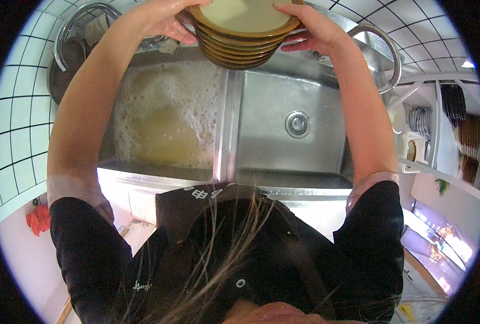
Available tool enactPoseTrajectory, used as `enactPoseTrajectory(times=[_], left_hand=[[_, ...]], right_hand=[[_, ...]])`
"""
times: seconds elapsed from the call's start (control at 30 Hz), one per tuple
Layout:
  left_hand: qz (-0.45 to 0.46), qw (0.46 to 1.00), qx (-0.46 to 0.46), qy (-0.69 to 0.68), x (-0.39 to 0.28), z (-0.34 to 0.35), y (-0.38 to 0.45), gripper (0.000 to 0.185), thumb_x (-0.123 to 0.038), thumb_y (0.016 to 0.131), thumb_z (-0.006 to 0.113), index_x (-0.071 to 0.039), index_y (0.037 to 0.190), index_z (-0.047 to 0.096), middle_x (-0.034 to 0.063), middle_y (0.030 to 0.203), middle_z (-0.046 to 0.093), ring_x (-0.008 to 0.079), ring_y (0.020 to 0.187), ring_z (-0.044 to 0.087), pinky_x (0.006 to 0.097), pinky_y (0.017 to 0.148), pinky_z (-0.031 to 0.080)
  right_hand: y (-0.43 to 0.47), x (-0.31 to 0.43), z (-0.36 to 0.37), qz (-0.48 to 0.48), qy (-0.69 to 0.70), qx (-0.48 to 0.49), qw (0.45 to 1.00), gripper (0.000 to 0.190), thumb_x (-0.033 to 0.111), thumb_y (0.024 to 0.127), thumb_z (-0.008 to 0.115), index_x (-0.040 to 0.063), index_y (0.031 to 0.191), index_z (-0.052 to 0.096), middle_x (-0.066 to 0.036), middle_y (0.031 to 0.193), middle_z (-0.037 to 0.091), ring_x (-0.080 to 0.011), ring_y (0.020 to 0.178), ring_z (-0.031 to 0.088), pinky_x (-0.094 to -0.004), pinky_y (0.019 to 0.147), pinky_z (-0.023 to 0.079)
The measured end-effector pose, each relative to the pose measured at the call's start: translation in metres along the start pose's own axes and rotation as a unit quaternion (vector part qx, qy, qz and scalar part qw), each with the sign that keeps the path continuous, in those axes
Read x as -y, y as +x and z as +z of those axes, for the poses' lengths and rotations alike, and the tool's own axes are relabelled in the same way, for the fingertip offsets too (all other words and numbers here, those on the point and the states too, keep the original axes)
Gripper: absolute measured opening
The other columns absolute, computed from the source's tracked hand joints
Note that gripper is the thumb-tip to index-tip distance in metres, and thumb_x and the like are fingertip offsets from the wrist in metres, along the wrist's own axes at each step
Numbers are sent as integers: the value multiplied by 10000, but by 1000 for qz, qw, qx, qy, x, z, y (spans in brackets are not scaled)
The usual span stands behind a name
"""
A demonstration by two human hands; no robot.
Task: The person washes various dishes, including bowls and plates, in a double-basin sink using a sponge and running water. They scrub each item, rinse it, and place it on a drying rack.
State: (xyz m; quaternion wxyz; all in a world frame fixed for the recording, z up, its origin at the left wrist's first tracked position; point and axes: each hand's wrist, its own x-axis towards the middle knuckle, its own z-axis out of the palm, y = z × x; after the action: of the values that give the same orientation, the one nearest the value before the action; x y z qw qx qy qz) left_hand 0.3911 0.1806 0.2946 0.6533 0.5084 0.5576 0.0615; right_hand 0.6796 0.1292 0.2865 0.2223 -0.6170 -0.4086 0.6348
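A stack of several brown-rimmed bowls (240, 46) is held up at the far side of a double stainless steel sink, above its divider (227, 121). The top bowl has a pale cream inside. My left hand (165, 20) grips the stack from its left, thumb over the rim and fingers spread below. On the opposite side my right hand (315, 28) holds it the same way. Cloudy, foamy water (167, 125) fills the left basin. In the right basin (292, 158) there is bare metal around a drain strainer (297, 124).
Curved metal faucets (63, 44) (396, 60) arch at both sides of the sink. A dark pan (55, 83) leans at the left. To the right, a shelf rack (436, 121) holds stacked plates (419, 120) and brown dishware (470, 135). A red cloth (38, 220) hangs at lower left.
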Motion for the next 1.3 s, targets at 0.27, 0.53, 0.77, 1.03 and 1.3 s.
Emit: enactPoseTrajectory(times=[0.27, 0.53, 0.77, 1.03, 1.3], left_hand=[[34, 995, 31, -89, 4, 5, 9, 554, -298, 940, 531, 41, 1363, 420, 285, 1337, 499, 452, 1141, 575, 551, 951, 528], [51, 996, 14, -68, -11, 14, -10, 542, -230, 908, 549, 59, 1345, 411, 271, 1322, 484, 438, 1213, 504, 595, 958, 513], [37, 997, 0, -66, -8, 11, 6, 578, -227, 908, 525, 78, 1376, 375, 276, 1393, 428, 447, 1278, 447, 595, 974, 504], [18, 996, -10, -87, -9, 13, 3, 616, -224, 905, 524, 73, 1409, 331, 304, 1438, 362, 459, 1313, 416, 589, 1000, 487], [-5, 988, -22, -152, -1, 8, 14, 630, -198, 787, 616, 76, 1319, 420, 287, 1320, 447, 460, 1191, 496, 607, 940, 516]], right_hand=[[5, -1, 1, -55, 20, 18, 998, 508, 314, 851, 662, -5, 1231, 552, -116, 1081, 634, -191, 837, 636, -436, 863, 601], [10, 3, 1, -68, -48, 14, 996, 534, 334, 867, 670, -16, 1244, 527, -122, 1141, 625, -215, 990, 647, -413, 920, 583], [14, -3, 1, -91, -79, -10, 993, 552, 343, 868, 670, -8, 1270, 527, -130, 1157, 635, -215, 1038, 646, -394, 946, 569], [7, 4, 6, -31, 21, 19, 999, 476, 280, 903, 610, -61, 1222, 517, -219, 1105, 625, -319, 1007, 654, -478, 966, 540], [10, -6, 9, -71, 80, 16, 994, 480, 224, 825, 642, -31, 1216, 534, -168, 1138, 606, -296, 1030, 641, -487, 925, 574]])
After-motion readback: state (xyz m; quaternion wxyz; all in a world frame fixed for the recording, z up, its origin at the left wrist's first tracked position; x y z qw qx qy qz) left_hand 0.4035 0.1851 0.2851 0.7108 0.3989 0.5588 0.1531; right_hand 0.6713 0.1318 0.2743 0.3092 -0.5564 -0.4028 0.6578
